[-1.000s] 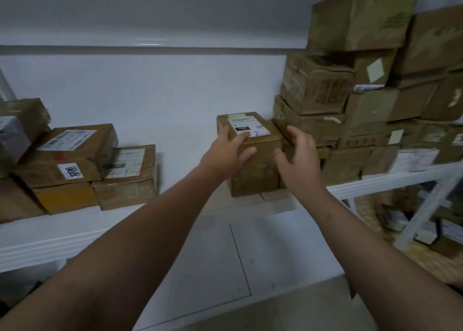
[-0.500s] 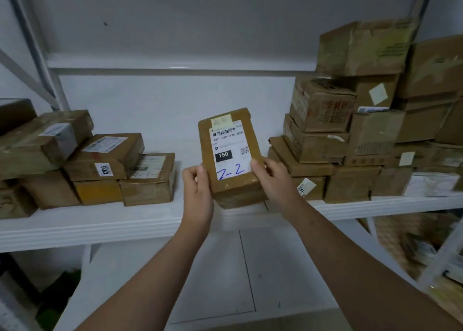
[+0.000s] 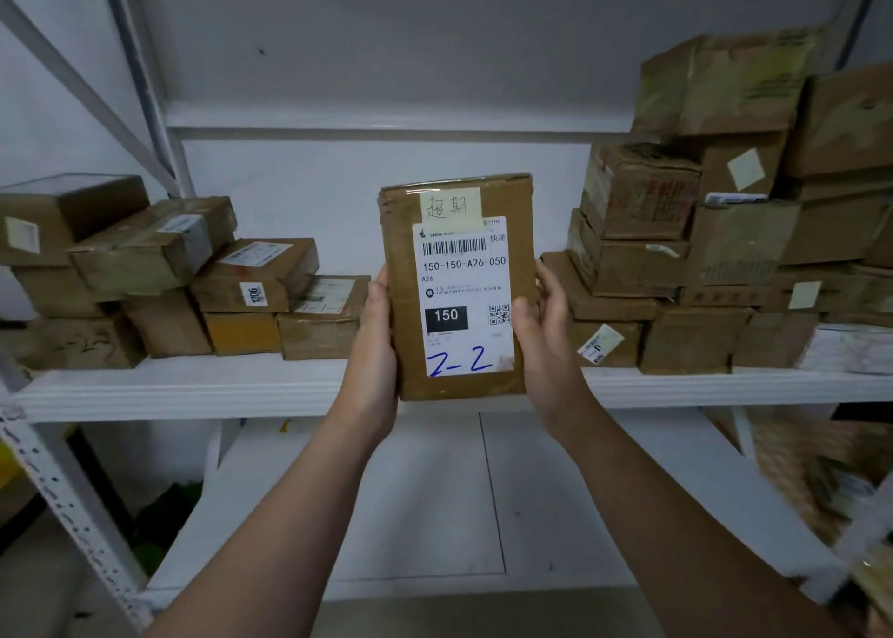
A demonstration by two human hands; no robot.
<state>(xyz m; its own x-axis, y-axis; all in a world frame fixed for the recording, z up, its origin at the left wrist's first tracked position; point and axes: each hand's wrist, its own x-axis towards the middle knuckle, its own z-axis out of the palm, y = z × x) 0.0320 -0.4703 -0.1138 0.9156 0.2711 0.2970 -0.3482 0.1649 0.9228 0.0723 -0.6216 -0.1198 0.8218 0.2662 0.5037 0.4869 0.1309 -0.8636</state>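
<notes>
Left hand (image 3: pixel 374 347) at nine o'clock and right hand (image 3: pixel 546 342) at three clasped the flat brown cardboard parcel (image 3: pixel 456 287) upright; squaring its white shipping label (image 3: pixel 466 347) would aid reading.

Single head-worn view, facing forward and slightly down. Left hand (image 3: pixel 374 347) and right hand (image 3: pixel 546 342) sit close, mid-frame; shelf (image 3: pixel 193 386) just beyond them; region below-right of the right hand apparently blurred.

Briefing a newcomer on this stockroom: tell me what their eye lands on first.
The brown parcel held upright at centre, its white label with a blue 2-2 facing the camera, left hand and right hand gripping its sides. Behind it, the white shelf bears low boxes at left and a taller stack at right.
</notes>
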